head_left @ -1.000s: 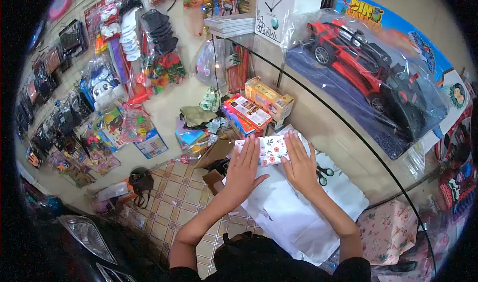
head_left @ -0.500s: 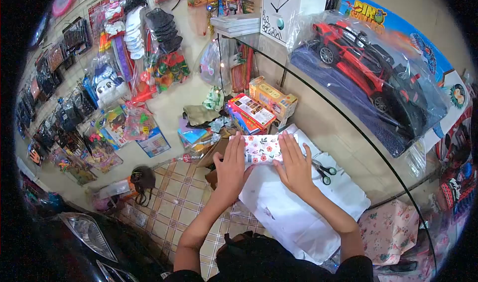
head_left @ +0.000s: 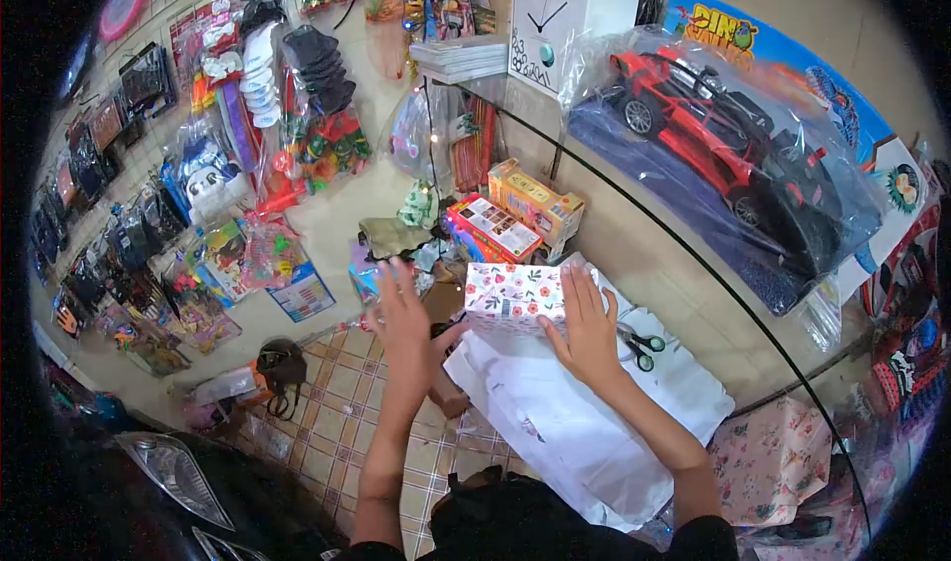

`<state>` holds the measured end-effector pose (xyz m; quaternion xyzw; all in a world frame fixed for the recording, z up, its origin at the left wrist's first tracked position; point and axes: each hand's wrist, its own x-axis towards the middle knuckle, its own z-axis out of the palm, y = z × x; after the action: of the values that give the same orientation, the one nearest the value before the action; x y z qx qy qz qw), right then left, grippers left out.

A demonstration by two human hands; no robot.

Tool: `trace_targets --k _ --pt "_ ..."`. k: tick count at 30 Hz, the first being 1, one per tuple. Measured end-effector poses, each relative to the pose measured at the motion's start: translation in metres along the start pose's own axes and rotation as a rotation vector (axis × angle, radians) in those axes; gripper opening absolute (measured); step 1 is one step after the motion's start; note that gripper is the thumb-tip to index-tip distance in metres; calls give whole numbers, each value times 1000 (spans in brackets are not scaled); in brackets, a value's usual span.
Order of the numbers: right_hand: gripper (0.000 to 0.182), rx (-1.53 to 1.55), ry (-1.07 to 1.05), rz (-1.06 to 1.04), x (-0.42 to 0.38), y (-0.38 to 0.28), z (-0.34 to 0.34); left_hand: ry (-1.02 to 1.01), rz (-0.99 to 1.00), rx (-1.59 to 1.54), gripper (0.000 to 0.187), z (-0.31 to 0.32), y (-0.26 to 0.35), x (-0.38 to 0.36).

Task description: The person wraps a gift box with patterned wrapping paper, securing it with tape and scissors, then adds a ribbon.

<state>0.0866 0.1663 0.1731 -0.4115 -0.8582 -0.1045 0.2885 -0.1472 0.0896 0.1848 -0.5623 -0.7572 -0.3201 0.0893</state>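
A box covered in white floral paper (head_left: 513,294) sits at the far end of white sheets (head_left: 584,422). My right hand (head_left: 584,328) rests on its right end, the fingers stretched out and the thumb at its near side. To the left of the box, my left hand (head_left: 406,323) is raised apart from it, fingers spread and holding nothing. Green-handled scissors (head_left: 644,348) lie on the sheets just right of my right hand.
Beyond the box stand a red box (head_left: 493,227) and an orange box (head_left: 535,204). A dark-edged glass top (head_left: 684,249) bears a packaged red toy car (head_left: 693,125). Packaged goods hang at left, and a dark vehicle (head_left: 178,482) is at lower left.
My left hand has let go of the box's left end and moved left, uncovering that end. My right hand remains on the right end. The view has shifted slightly.
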Motion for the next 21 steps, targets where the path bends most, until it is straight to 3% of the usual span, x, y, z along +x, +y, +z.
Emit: trace_targets --k 1,4,5,8,9,11,14,15,18,19,21 --pt "76 15 -2 -1 -2 -2 0 79 13 -44 113 -1 0 -4" --pt "75 29 -4 0 1 -7 -1 -12 283 -123 106 -5 26 -15" --pt "75 30 -1 1 1 -7 0 -10 396 -124 91 1 36 -19" --pt "74 22 -20 -8 -1 -7 -3 -80 481 -80 88 35 46 -21" --pt "73 12 -44 -20 -3 -7 -10 -43 462 53 87 38 47 -20" --pt "72 -25 -99 -44 -12 2 -23 -77 446 -50 88 38 49 -25" --pt "72 92 -101 202 -17 21 -27 -87 409 -109 89 32 49 -29" --pt "74 138 -226 331 -13 27 -34 -67 400 -112 89 33 47 -29" --pt "85 774 -268 171 -17 52 -28 -38 405 -110 90 34 41 -27" --pt "104 858 -340 112 -16 52 -23 -49 403 -104 90 34 39 -28" --pt "111 789 -330 132 -11 42 -19 -70 396 -100 89 32 36 -28"
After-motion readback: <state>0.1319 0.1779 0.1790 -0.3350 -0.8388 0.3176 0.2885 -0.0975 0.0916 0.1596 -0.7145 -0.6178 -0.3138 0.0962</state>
